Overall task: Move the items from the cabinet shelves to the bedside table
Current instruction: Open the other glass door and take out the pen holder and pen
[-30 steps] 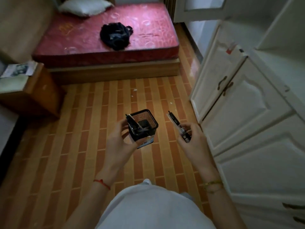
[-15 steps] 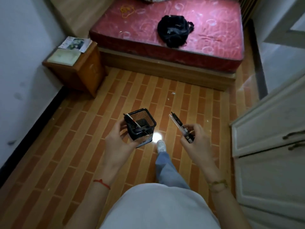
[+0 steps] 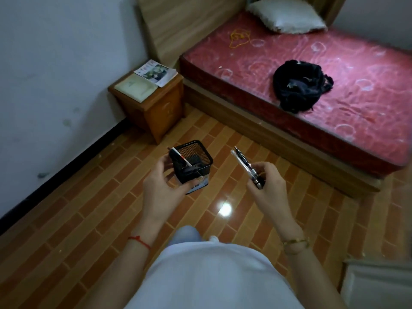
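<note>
The view has swung from the white cabinet to the bedside table (image 3: 147,101), now ahead and left of both hands, so the carry is nearly done. The left hand (image 3: 162,186) has its grip clamped round a square black wire-mesh pen holder (image 3: 191,161) with a pen inside; the right hand (image 3: 265,184) pinches slim, glossy pens (image 3: 245,166). The table is varnished wood, with flat papers on top.

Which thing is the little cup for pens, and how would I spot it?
Start at the red bed, then look down over the striped tile floor to the person's left hand. It holds the pen holder, a black square wire-mesh box. Unlike the loose pens in the right hand, it is see-through with one pen leaning inside.
</note>
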`<state>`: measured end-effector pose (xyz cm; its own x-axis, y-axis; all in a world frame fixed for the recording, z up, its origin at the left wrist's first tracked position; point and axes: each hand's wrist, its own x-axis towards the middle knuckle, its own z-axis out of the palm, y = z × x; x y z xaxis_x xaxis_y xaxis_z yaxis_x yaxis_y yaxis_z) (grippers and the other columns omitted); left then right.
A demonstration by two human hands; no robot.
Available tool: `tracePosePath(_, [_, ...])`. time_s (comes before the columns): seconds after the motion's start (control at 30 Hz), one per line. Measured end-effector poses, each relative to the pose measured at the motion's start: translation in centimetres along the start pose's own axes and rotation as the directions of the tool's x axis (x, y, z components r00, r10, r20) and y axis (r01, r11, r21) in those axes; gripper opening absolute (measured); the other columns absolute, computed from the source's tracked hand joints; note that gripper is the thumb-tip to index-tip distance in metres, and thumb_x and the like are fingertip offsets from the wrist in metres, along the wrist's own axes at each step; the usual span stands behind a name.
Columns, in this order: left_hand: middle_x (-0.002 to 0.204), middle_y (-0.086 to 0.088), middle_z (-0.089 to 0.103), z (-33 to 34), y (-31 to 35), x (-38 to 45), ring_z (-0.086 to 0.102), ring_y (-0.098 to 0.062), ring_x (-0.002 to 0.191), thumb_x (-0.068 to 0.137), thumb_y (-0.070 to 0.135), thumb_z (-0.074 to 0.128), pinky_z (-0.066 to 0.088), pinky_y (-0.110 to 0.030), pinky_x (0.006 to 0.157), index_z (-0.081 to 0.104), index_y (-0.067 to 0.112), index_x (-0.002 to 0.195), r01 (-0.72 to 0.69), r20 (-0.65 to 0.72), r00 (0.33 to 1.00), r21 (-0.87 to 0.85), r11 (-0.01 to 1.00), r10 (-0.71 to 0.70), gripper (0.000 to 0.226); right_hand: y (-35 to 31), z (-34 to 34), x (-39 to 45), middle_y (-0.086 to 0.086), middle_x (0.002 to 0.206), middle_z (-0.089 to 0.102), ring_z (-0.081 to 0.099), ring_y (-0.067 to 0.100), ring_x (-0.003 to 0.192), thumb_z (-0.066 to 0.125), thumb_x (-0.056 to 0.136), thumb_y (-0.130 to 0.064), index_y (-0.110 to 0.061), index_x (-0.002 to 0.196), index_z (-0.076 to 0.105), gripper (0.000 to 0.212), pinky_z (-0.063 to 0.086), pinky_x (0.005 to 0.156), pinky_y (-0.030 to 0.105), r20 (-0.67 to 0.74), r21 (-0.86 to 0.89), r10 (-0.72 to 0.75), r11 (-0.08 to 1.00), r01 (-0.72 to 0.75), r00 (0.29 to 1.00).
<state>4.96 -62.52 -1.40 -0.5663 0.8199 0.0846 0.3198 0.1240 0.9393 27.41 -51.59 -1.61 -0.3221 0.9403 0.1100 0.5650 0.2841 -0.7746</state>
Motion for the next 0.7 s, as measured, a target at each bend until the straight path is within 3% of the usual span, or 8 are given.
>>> tracePosePath(0.27, [0.109,0.04,0.061,1.2,-2.4,11.4,0.06,0.015,0.103,0.059,0.028,0.094,0.047,-0.002,0.078,0.052,0.063,0.106,0.069,-0.153,0.986,-0.019,0.997,-0.071,0.073,0.5,5.0,14.7,-0.009,0.096,0.055,0.055,0.003,0.081,0.065,0.081,-0.005,-0.02,0.105,0.056,0.029,0.047,0.068,0.018,0.126,0.036,-0.092,0.995,0.088,0.988])
tracePosePath(0.47, [0.109,0.029,0.06,0.3,-5.1,22.9,0.059,0.015,0.104,0.059,0.023,0.094,0.047,-0.003,0.081,0.052,0.037,0.118,0.105,-0.282,0.954,0.011,0.994,-0.098,0.074,-0.9,11.2,27.4,-0.01,0.095,0.055,0.054,0.002,0.08,0.066,0.081,-0.005,-0.025,0.102,0.053,0.032,0.044,0.068,0.011,0.203,0.058,-0.141,0.99,0.132,0.969])
tracePosePath(0.7, [0.111,0.029,0.059,-3.0,-5.9,38.7,0.059,0.012,0.104,0.06,0.035,0.091,0.048,-0.006,0.085,0.053,0.033,0.124,0.134,-0.39,0.916,0.082,0.988,-0.092,0.075,-6.0,18.5,44.4,-0.01,0.097,0.053,0.054,0.0,0.086,0.064,0.081,-0.009,-0.028,0.103,0.05,0.032,0.045,0.069,0.013,0.245,0.062,-0.28,0.96,0.274,0.928])
